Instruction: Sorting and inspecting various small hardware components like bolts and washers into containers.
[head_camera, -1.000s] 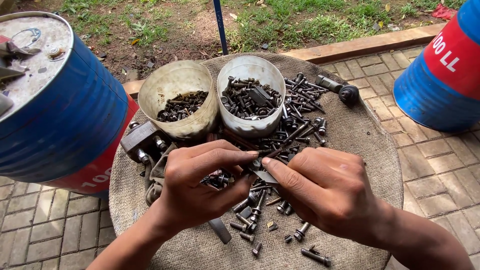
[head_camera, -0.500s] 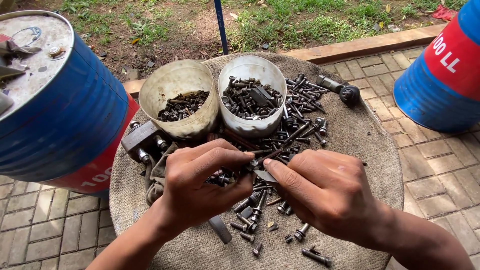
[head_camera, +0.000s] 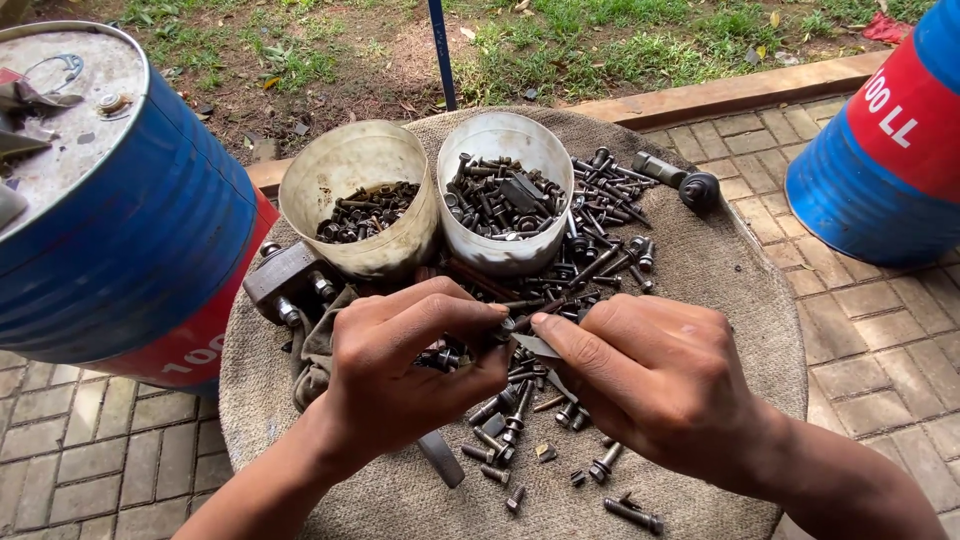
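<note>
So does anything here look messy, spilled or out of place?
Yes: loose bolts lie scattered over the cloth-covered round table beside two tubs that already hold hardware. Both hands, left and right, pinch small pieces amid the pile.

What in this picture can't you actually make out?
- What the left hand pinches: hidden by its own fingers, head view.
- The bolts under both hands: covered by them and the right hand.
- The left blue drum and the right drum: cut off by the frame edges.
- Depth of both tubs' contents: hidden by the top layer.

bolts (head_camera: 470, 360) under hands – hidden, both drums (head_camera: 120, 250) cropped
</note>
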